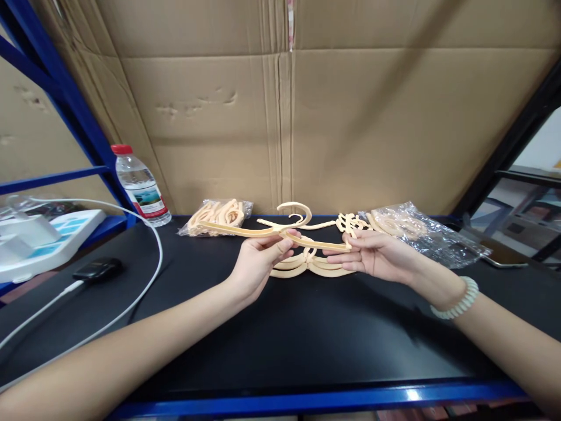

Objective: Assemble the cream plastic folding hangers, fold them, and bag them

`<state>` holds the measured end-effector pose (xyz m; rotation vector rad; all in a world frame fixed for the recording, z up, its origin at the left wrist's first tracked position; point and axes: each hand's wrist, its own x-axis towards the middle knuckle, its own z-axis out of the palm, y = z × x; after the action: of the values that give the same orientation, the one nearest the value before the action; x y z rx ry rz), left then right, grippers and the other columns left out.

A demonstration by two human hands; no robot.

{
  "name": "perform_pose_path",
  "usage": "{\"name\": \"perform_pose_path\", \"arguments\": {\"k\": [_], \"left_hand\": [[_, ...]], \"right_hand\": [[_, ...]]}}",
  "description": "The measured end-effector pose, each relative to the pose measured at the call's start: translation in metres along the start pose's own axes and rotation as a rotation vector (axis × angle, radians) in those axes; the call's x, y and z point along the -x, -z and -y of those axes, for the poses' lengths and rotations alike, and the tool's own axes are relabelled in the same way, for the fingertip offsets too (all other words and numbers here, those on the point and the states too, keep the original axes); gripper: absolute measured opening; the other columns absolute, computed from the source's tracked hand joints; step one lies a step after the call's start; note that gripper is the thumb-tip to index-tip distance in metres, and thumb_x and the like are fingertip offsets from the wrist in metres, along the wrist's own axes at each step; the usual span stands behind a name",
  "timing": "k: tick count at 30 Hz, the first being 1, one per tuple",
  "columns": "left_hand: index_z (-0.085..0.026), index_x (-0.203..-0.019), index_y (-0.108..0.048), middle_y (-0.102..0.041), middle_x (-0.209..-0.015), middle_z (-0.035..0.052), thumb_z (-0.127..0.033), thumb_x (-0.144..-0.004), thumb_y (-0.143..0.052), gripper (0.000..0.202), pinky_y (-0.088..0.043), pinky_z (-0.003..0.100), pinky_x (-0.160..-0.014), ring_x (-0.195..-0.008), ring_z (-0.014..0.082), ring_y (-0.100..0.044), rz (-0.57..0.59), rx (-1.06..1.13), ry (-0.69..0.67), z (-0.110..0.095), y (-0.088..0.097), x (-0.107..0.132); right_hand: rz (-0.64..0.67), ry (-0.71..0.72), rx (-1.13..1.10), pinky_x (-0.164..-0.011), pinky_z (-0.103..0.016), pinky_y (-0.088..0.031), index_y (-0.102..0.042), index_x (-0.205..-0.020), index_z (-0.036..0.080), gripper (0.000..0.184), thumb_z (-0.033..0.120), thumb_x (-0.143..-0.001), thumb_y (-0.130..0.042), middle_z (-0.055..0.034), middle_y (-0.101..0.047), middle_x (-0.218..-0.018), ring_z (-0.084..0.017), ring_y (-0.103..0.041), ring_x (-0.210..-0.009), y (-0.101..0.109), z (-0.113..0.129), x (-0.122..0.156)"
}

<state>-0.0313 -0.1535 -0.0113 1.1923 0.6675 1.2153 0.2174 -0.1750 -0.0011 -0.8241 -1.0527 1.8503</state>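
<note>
A cream plastic clothes hanger [234, 230] is held up above the black table, its hook pointing upward. My left hand [256, 263] pinches it near the middle, just under the hook. At the hanger's right end, my right hand [381, 254] grips the tip between thumb and fingers. Below and behind them, several matching hangers [331, 271] lie on the table, partly covered by my hands. More small cream plastic pieces [347, 222] sit just behind my right hand; their exact shape is hard to make out.
Clear bags of cream hangers lie at left [219, 215] and right [442, 237]. A red-capped water bottle [142, 187] stands back left, near a white cable [160, 251], a black device [97, 269] and a power strip [83, 231]. Cardboard [210, 128] walls the back.
</note>
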Motion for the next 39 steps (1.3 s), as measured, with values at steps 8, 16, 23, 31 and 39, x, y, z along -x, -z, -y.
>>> {"name": "perform_pose_path", "arguments": {"k": [8,16,23,31,39], "left_hand": [[-0.018,-0.084,-0.08,-0.076,-0.098,0.0061,-0.029,-0.066,-0.085,0.021,-0.051,0.024,-0.083,-0.093,0.0164,-0.065,0.003,0.006,-0.005,0.0014,0.0005,-0.0001],[-0.018,-0.084,-0.079,-0.076,-0.099,0.0078,-0.029,-0.068,-0.083,0.02,-0.051,0.03,-0.091,-0.1,0.0212,-0.066,0.032,-0.004,-0.023,0.0021,0.0005,0.0015],[-0.018,-0.083,-0.079,-0.076,-0.096,0.0069,-0.029,-0.066,-0.084,0.02,-0.052,0.03,-0.089,-0.097,0.0207,-0.067,0.01,-0.002,-0.011,0.0019,0.0006,0.0009],[-0.019,-0.082,-0.08,-0.076,-0.095,0.0063,-0.028,-0.066,-0.084,0.019,-0.052,0.027,-0.088,-0.095,0.0191,-0.067,0.001,0.013,0.004,0.0037,0.0001,0.0005],[-0.018,-0.082,-0.08,-0.076,-0.093,0.0049,-0.028,-0.064,-0.086,0.021,-0.052,0.021,-0.082,-0.089,0.0149,-0.067,-0.014,0.024,0.007,0.0038,0.0009,0.0002]], "right_hand": [[-0.001,0.03,0.054,-0.097,-0.04,-0.05,-0.047,-0.072,0.019,0.023,0.019,-0.081,-0.068,-0.0077,-0.071,-0.088,-0.029,-0.068,-0.105,-0.0018,-0.001,0.0],[0.075,-0.003,0.039,-0.104,-0.048,-0.044,-0.048,-0.07,0.018,0.023,0.019,-0.079,-0.07,-0.0072,-0.071,-0.085,-0.032,-0.066,-0.107,-0.0025,-0.0002,0.0008],[0.1,-0.046,0.043,-0.106,-0.048,-0.042,-0.048,-0.073,0.018,0.019,0.018,-0.083,-0.064,-0.0153,-0.072,-0.102,-0.03,-0.067,-0.106,0.0014,0.0001,0.001],[0.114,-0.097,0.012,-0.107,-0.05,-0.041,-0.048,-0.073,0.018,0.018,0.02,-0.085,-0.061,-0.0206,-0.069,-0.113,-0.032,-0.065,-0.11,0.0026,0.0015,0.0016],[0.117,-0.06,0.031,-0.108,-0.052,-0.039,-0.048,-0.071,0.018,0.023,0.022,-0.084,-0.067,-0.0172,-0.072,-0.105,-0.033,-0.063,-0.114,0.0002,0.0009,0.0024]]}}
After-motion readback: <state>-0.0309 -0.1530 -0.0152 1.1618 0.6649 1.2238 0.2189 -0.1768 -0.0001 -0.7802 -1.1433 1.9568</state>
